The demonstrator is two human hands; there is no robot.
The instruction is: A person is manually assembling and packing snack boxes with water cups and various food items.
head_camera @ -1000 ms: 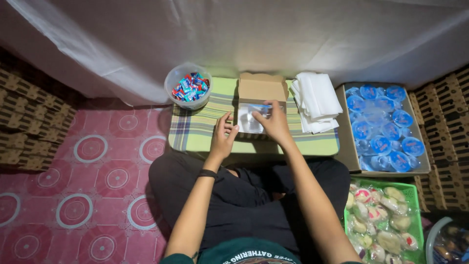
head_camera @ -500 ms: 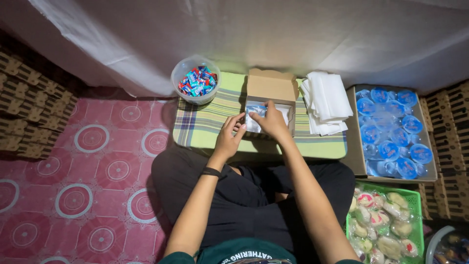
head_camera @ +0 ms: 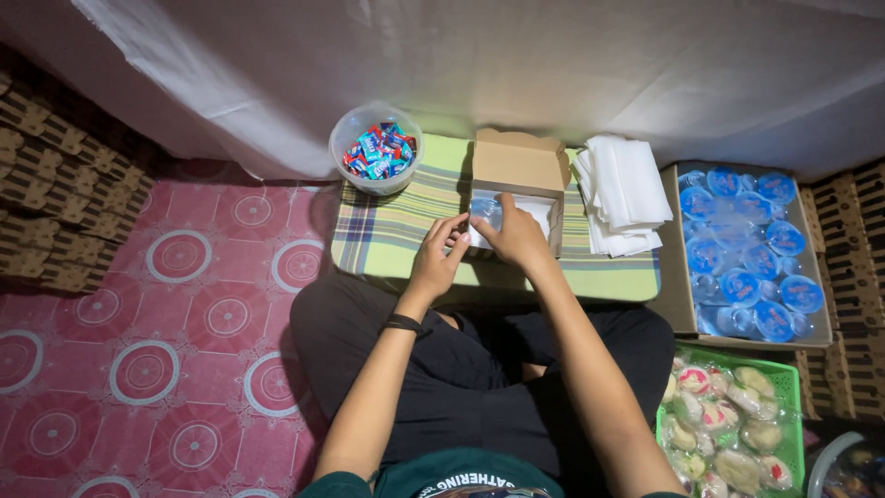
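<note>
Since the earlier frames, both hands have moved forward from just in front of the cardboard box point(head_camera: 518, 189) to its near edge, and the small clear cup point(head_camera: 486, 211) they held now sits inside the box at its left side.

Left to right. At upper centre-left, a round clear plastic tub point(head_camera: 376, 148) stands on the far left corner of the low table with the green plaid cloth point(head_camera: 392, 231); it holds small wrapped sweets in blue, red and white. At centre, the open cardboard box rests on the cloth, its lid flap standing back; it is lined with white paper and holds the clear cup. Just right of it lies a stack of white paper sheets point(head_camera: 625, 194), touching the table's right end. At right, a shallow carton tray point(head_camera: 676, 277) is filled with sealed clear cups with blue lids. At lower right, a green plastic basket point(head_camera: 784, 378) holds wrapped pastries in clear film.

Hands. The left hand point(head_camera: 440, 258), a dark band at its wrist, reaches up from below centre, fingers bent and loosely open, fingertips touching the box's near left corner beside the cup. The right hand point(head_camera: 516, 235) lies over the box's near wall, fingers extended into the box; its fingertips press on the cup, though a closed grasp cannot be confirmed.
</note>
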